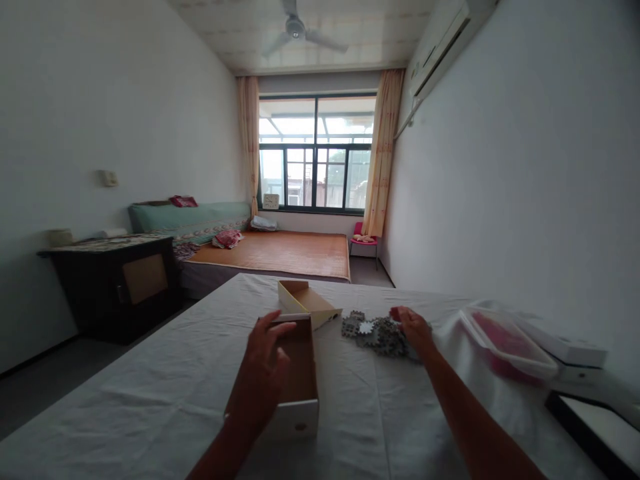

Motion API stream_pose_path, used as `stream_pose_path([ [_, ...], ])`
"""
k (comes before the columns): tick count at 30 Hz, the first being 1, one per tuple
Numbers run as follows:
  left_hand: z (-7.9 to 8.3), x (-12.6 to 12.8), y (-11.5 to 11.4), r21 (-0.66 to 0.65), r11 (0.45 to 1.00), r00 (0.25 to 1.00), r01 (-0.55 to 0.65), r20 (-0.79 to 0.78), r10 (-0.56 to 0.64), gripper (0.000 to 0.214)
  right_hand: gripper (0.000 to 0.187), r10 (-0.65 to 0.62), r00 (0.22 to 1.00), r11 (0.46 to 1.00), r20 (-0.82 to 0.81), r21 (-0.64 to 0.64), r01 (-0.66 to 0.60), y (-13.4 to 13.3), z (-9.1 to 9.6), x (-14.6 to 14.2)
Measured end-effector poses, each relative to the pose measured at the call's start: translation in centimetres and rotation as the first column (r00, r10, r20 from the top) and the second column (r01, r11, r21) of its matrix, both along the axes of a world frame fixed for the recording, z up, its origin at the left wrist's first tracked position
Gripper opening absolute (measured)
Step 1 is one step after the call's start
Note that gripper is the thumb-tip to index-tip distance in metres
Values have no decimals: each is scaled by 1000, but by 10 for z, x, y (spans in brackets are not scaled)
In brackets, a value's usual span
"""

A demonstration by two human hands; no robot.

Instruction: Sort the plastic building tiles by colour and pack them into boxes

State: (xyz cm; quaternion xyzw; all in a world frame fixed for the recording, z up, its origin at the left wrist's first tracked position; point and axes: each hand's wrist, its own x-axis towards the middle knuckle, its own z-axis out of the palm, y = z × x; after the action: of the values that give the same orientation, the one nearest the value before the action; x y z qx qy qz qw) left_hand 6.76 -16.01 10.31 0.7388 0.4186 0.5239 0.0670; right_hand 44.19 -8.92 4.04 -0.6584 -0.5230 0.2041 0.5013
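Note:
An open cardboard box [303, 363] with a white outside and brown inside stands on the table in front of me. My left hand [265, 370] is over its left side, fingers apart and curved, holding nothing visible; whether it touches the rim I cannot tell. Behind the box lies an open, tilted lid-like carton [310, 298] with a yellow edge. To the right is a heap of grey toothed gears [383, 337]. At the heap's right end, my right hand [414, 328] has its fingers pinched together. A small reddish patch shows at its fingertips, too unclear to name.
A white cloth [150, 407] covers the table. On the right are a clear plastic container [510, 343] with something pink inside, a white box [570, 350] and a black-edged flat object [597, 427]. Beyond the table stand a bed [280, 253] and a dark cabinet [100, 287].

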Motion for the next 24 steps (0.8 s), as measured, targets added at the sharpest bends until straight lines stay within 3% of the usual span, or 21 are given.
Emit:
stream_pose_path([
  [3, 7, 65, -28, -71, 965, 961, 253, -96, -259, 40, 61, -178, 984, 984, 29, 14, 178, -7, -5, 62],
  [5, -6, 102, -37, -150, 907, 902, 393, -126, -412, 40, 70, -168, 972, 986, 164, 17, 167, -11, -11, 76],
  [7, -31, 130, -41, -223, 829, 811, 513, -192, -553, 39, 82, -41, 907, 999, 419, -8, 49, -11, -16, 66],
  [9, -57, 148, -42, -228, 775, 710, 589, -311, -631, 37, 93, 136, 748, 990, 649, -110, -84, -8, -17, 42],
  [12, -78, 153, -46, -150, 780, 655, 607, -462, -598, 35, 110, 329, 583, 940, 743, -315, -129, 1, -13, 10],
  [15, -61, 118, -46, -2, 876, 759, 482, -498, -419, 39, 108, 431, 548, 888, 717, -444, -119, 11, -8, 4],
  [19, -21, 15, -16, 130, 981, 892, 142, -446, -70, 31, 87, 455, 463, 889, 761, -414, -195, 17, -11, 14],
  [21, -14, -40, 9, 107, 993, 930, -56, -356, 91, 26, 81, 413, 420, 911, 808, -371, -182, 17, -16, 12],
  [23, -20, -79, 31, -14, 981, 944, -194, -275, 183, 28, 72, 344, 404, 939, 848, -317, -133, 17, -22, 5],
  [24, -26, -90, 40, -109, 972, 955, -209, -236, 179, 31, 68, 305, 405, 952, 862, -289, -103, 17, -25, 1],
])
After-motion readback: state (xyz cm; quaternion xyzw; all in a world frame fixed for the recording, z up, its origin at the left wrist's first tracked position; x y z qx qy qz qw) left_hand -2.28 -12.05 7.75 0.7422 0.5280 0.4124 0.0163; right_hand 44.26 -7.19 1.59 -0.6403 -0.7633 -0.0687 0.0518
